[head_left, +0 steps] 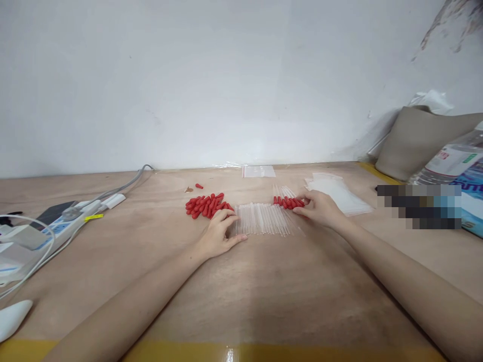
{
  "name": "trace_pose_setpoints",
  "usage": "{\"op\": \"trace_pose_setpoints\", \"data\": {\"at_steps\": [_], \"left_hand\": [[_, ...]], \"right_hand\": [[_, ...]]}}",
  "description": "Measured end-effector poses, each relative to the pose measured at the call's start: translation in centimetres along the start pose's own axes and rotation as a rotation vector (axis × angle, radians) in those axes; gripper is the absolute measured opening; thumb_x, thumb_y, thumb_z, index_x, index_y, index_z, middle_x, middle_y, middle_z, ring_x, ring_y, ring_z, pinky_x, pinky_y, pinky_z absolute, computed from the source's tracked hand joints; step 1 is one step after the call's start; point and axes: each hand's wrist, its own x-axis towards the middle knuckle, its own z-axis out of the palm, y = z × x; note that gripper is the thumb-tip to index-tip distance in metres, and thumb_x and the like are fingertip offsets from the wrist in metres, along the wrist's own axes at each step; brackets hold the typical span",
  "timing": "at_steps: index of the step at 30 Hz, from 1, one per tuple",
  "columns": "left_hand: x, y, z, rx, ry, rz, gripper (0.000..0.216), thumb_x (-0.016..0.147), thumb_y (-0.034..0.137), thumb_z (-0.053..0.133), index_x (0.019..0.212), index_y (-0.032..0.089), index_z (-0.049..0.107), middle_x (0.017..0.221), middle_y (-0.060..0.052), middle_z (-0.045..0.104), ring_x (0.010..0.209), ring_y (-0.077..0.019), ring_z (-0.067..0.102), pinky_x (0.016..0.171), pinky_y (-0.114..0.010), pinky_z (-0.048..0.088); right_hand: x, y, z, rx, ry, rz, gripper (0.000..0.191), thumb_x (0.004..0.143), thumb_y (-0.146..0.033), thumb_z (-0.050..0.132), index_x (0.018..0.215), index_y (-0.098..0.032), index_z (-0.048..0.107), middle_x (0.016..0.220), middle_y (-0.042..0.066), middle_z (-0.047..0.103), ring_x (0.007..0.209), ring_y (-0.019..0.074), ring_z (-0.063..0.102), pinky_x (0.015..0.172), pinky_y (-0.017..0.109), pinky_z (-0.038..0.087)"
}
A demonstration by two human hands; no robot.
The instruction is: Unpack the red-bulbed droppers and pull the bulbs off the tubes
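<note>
A row of clear thin tubes (263, 224) lies on the wooden table (241, 291). My left hand (220, 233) rests at the row's left end, fingers curled against the tubes. My right hand (319, 207) is at the right, fingers pinched on a few tubes fitted with red caps (287, 202). A pile of loose red caps (207, 205) lies just beyond my left hand, and one stray red cap (198, 186) sits farther back.
Small clear zip bags (338, 194) are stacked at the right, and another bag (258, 171) lies by the wall. A power strip with cables (71, 219) is at the left. A grey pouch (418, 142) and a plastic bottle (455, 159) stand at the far right.
</note>
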Motion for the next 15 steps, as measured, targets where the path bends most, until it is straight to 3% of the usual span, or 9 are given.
{"op": "trace_pose_setpoints", "data": {"at_steps": [7, 15], "left_hand": [[0.24, -0.54, -0.52, 0.027, -0.020, 0.009, 0.042, 0.072, 0.048, 0.060, 0.102, 0.018, 0.059, 0.097, -0.008, 0.055, 0.091, -0.0208, 0.050, 0.080, -0.036, 0.045], [0.24, -0.22, -0.57, 0.071, 0.013, 0.005, 0.031, 0.080, 0.039, 0.053, 0.104, 0.019, 0.057, 0.095, -0.007, 0.056, 0.090, -0.0200, 0.049, 0.080, -0.036, 0.043]], "right_hand": [[0.15, -0.08, 0.87, -0.200, 0.047, -0.062, 0.018, 0.076, -0.034, 0.054, 0.082, -0.024, 0.069, 0.079, 0.003, 0.062, 0.079, 0.0201, 0.053, 0.067, 0.030, 0.033], [-0.20, -0.34, 1.12, -0.110, 0.213, -0.004, 0.024, 0.081, -0.035, 0.045, 0.085, -0.022, 0.065, 0.076, 0.003, 0.063, 0.078, 0.0193, 0.053, 0.069, 0.032, 0.028]]}}
